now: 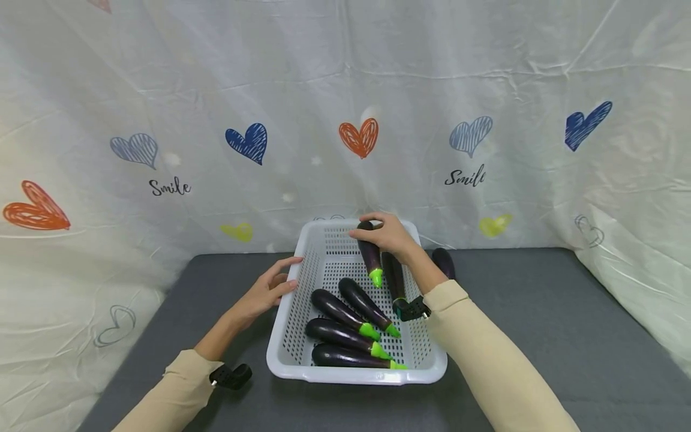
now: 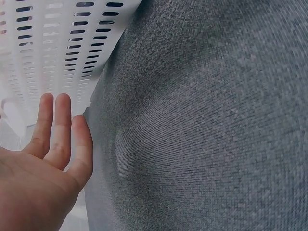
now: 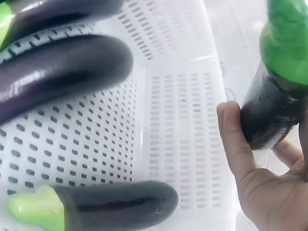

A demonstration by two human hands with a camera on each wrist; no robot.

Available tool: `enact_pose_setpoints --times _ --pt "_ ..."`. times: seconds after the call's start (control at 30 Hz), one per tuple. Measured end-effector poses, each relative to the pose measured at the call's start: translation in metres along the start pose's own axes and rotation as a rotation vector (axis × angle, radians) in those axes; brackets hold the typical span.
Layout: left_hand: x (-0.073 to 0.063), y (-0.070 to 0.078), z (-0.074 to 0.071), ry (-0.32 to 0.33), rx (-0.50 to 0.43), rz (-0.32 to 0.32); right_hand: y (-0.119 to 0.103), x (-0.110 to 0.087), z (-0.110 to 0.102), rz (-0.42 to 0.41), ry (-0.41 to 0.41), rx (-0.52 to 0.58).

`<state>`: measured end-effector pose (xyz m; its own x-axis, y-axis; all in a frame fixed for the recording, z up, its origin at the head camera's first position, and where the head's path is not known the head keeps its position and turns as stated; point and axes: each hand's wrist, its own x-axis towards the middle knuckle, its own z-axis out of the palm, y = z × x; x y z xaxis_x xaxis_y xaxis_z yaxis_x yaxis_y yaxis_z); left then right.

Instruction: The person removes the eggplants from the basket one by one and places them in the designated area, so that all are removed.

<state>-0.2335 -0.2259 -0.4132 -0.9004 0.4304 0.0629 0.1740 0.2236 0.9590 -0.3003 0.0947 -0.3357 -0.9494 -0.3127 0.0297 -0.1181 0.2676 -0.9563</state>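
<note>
My right hand (image 1: 390, 235) holds an eggplant (image 1: 370, 255) by its rounded dark end, over the far part of a white perforated basket (image 1: 275, 348). The green stem end of this eggplant hangs downward. In the right wrist view, the same eggplant (image 3: 276, 108) shows between the fingers and thumb of the right hand (image 3: 262, 192). Against the basket's left rim rests my left hand (image 1: 270, 291). Its fingers (image 2: 62, 130) look fairly straight beside the basket's outer wall in the left wrist view. Several other eggplants (image 1: 340, 336) lie inside the basket, and one leans near its right wall.
Another eggplant (image 1: 444, 263) lies outside the basket on the right, partly hidden by the right forearm. The basket stands on a dark grey tabletop (image 1: 518, 312). Behind it hangs a pale curtain (image 1: 302, 90) printed with hearts.
</note>
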Motion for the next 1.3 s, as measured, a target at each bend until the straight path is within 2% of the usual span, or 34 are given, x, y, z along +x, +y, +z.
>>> enact_pose_setpoints --times 0.43,0.73,1.0,1.3 --pt "0.001 -0.001 0.0 -0.006 0.009 0.009 -0.005 -0.002 -0.01 0.049 -0.011 0.081" --pt "0.001 -0.001 0.0 -0.007 0.006 -0.003 -0.003 -0.006 -0.017 0.018 -0.051 0.162" --pt "0.001 -0.002 0.0 -0.001 0.005 -0.002 -0.002 -0.012 -0.027 -0.072 -0.037 0.124" --pt "0.0 0.0 0.001 0.0 0.005 -0.007 -0.011 -0.018 -0.041 -0.1 -0.083 -0.011"
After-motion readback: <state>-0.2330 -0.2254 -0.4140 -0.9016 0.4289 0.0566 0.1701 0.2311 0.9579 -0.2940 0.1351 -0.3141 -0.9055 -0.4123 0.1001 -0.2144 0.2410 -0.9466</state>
